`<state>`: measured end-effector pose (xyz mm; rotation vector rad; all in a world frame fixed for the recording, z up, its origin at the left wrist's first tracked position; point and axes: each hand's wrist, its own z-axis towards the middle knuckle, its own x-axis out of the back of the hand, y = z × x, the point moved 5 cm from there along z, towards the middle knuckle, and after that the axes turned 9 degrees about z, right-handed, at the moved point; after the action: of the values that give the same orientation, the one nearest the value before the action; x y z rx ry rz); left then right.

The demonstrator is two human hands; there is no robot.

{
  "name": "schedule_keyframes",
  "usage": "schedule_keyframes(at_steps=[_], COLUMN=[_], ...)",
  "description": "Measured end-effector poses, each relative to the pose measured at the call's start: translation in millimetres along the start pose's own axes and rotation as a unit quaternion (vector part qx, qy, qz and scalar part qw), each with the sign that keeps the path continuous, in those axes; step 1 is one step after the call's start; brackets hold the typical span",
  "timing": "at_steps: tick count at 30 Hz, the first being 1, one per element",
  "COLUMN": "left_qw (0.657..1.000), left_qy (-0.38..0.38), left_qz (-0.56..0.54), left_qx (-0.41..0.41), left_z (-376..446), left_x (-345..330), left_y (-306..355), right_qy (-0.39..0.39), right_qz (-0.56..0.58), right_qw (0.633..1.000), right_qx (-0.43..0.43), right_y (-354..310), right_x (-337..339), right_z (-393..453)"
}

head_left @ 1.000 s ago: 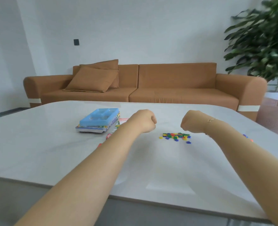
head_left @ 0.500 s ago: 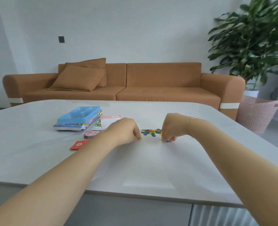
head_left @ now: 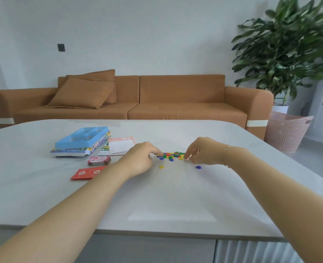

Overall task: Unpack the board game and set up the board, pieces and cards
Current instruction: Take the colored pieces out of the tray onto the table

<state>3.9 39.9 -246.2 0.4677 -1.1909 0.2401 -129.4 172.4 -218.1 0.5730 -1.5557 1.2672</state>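
Coloured game pieces [head_left: 171, 156] sit heaped mid-tabletop [head_left: 175, 196], my hands flanking them. Left hand [head_left: 140, 160] fingers the heap's left edge; right hand [head_left: 202, 151] pinches at its right edge, though whether it's actually got a piece I can't tell.

two bare forearms in view, no sleeves showing anywhere along them, bare right up to the frame's lower corners. the left hand [head_left: 139, 160] wears nothing: no ring, no watch, no band at the wrist. the right hand [head_left: 204, 151] carries the one bit of decoration, a thin gold-toned chain bracelet [head_left: 227, 148] circling the wrist, with a small charm or clasp sitting on top of the wrist and another link glinting at the underside. fingernails are too small and blurred to tell anything about.
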Motion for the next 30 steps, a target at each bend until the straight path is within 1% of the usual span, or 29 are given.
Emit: schedule_keyframes(at_steps=[3, 6, 9, 12, 16, 18, 21, 23, 25, 28, 30], left_qw=[0.999, 0.999, 0.999, 0.998, 0.996, 0.996, 0.995, 0.995, 0.997, 0.996, 0.996], left_qy=[-0.010, -0.004, 0.020, 0.049, 0.008, 0.011, 0.046, 0.060, 0.047, 0.006, -0.001], left_qz=[0.027, 0.002, -0.021, -0.001, 0.033, 0.026, -0.007, -0.012, -0.005, 0.015, 0.000], left_qx=[-0.023, -0.044, -0.044, -0.039, -0.077, -0.083, -0.083, -0.073, -0.068, -0.090, -0.091], left_z=[0, -3, -3, 0, 4, 4, 1, 2, 4, 9, 9], left_x=[-2, 1, 3, -1, -10, -10, -7, -7, -11, -17, -17], left_y=[1, 4, 6, 2, 3, 5, 7, 6, 5, 9, 9], right_qy=[-0.011, -0.018, -0.012, -0.026, -0.040, -0.028, 0.002, 0.012, 0.014, 0.019, 0.026], right_qz=[-0.033, -0.030, -0.016, -0.044, -0.051, -0.046, -0.015, -0.025, -0.042, -0.022, -0.012], right_qw=[0.999, 0.999, 1.000, 0.999, 0.998, 0.999, 1.000, 0.999, 0.999, 1.000, 1.000], right_qx=[-0.008, -0.024, -0.010, 0.007, 0.003, 0.007, 0.020, 0.019, 0.014, 0.009, 0.008], right_y=[0, -1, -4, -4, -10, -10, -4, 4, 10, 12, 12], right_x=[-6, 0, 0, -10, -4, 1, -5, -13, -16, -9, -3], right_z=[2, 0, -1, 2, -4, -3, 5, 13, 19, 17, 15])
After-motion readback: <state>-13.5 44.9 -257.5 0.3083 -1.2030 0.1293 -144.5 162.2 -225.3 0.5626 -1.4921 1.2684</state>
